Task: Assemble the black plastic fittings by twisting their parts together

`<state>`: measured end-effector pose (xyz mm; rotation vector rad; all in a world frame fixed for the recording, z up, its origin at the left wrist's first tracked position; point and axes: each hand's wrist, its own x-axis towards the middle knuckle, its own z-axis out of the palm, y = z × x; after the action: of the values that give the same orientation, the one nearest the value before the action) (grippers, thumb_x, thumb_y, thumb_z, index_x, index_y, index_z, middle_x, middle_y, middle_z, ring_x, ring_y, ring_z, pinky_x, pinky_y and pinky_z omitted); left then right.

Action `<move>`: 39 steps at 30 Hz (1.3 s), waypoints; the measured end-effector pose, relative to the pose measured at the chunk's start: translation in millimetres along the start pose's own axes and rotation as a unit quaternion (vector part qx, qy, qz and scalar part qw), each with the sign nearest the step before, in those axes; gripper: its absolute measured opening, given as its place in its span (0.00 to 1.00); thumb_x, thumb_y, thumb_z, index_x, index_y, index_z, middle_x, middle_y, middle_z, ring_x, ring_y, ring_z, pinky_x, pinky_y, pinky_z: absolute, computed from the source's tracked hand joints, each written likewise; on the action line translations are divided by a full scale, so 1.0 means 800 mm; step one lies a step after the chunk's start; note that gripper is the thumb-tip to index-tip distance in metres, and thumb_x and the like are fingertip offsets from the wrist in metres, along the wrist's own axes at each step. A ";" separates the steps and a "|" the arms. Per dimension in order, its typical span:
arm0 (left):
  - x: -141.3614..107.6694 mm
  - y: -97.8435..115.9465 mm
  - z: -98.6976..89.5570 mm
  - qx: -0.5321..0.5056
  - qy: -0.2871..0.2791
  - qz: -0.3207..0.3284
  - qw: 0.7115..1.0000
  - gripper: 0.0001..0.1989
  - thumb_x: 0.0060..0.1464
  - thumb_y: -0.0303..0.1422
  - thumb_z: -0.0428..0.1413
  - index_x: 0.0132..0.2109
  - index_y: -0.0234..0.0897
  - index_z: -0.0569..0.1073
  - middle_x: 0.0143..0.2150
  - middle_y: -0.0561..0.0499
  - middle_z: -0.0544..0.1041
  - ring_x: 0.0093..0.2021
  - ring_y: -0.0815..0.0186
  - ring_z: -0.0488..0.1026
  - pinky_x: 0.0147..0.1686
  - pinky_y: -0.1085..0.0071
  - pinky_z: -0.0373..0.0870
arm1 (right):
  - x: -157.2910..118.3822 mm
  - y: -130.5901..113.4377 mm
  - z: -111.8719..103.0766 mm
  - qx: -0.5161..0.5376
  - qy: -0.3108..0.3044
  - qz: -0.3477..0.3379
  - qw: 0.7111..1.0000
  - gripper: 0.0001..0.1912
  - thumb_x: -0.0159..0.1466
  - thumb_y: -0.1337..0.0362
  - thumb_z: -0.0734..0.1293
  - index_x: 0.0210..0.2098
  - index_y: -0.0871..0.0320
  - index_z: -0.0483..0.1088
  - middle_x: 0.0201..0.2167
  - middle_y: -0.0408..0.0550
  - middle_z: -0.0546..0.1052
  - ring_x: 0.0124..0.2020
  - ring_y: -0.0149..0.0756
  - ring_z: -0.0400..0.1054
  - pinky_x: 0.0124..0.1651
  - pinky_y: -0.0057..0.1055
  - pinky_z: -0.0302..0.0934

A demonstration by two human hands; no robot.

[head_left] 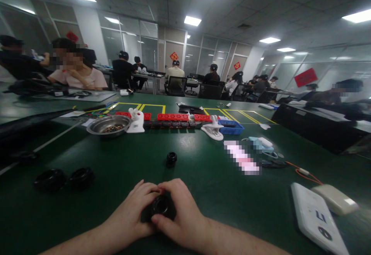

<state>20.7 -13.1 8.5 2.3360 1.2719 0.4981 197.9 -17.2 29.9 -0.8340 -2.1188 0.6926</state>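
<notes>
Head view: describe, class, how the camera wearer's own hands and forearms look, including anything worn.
The left hand and right hand are ungloved, with no rings showing. The visible forearms have no sleeves, watch or bracelet, and no clear markings show.

Single head-worn view, near side of green table (214, 197), facing forward and down. Left hand (137, 208) and right hand (185, 212) close in, near centre; field runs far to glass partitions (129, 38) and ceiling (226, 4).
</notes>
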 end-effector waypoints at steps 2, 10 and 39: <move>0.000 -0.001 0.000 -0.003 0.000 -0.002 1.000 0.20 0.39 0.34 0.57 0.44 0.43 0.69 0.46 0.49 0.69 0.49 0.56 0.64 0.55 0.48 0.44 | 0.000 0.000 0.000 0.008 -0.009 -0.014 1.000 0.22 0.49 0.68 0.63 0.45 0.59 0.59 0.39 0.50 0.67 0.40 0.38 0.60 0.44 0.37 0.57; 0.000 0.006 0.000 -0.003 0.005 -0.009 1.000 0.16 0.38 0.33 0.57 0.40 0.42 0.71 0.45 0.50 0.70 0.48 0.56 0.64 0.55 0.48 0.44 | -0.001 0.003 0.001 0.012 0.012 -0.040 0.999 0.27 0.48 0.69 0.62 0.49 0.58 0.55 0.44 0.51 0.64 0.45 0.39 0.58 0.48 0.38 0.55; 0.000 0.003 -0.005 -0.006 -0.022 0.003 1.000 0.20 0.40 0.36 0.57 0.44 0.44 0.69 0.47 0.49 0.69 0.49 0.56 0.63 0.55 0.48 0.44 | 0.000 0.003 0.002 -0.009 0.007 -0.015 1.000 0.20 0.51 0.65 0.64 0.43 0.58 0.61 0.37 0.49 0.67 0.39 0.39 0.59 0.43 0.38 0.57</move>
<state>20.4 -13.9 12.9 2.3285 1.2389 0.4532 197.7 -16.1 26.9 -0.8138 -2.1226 0.6517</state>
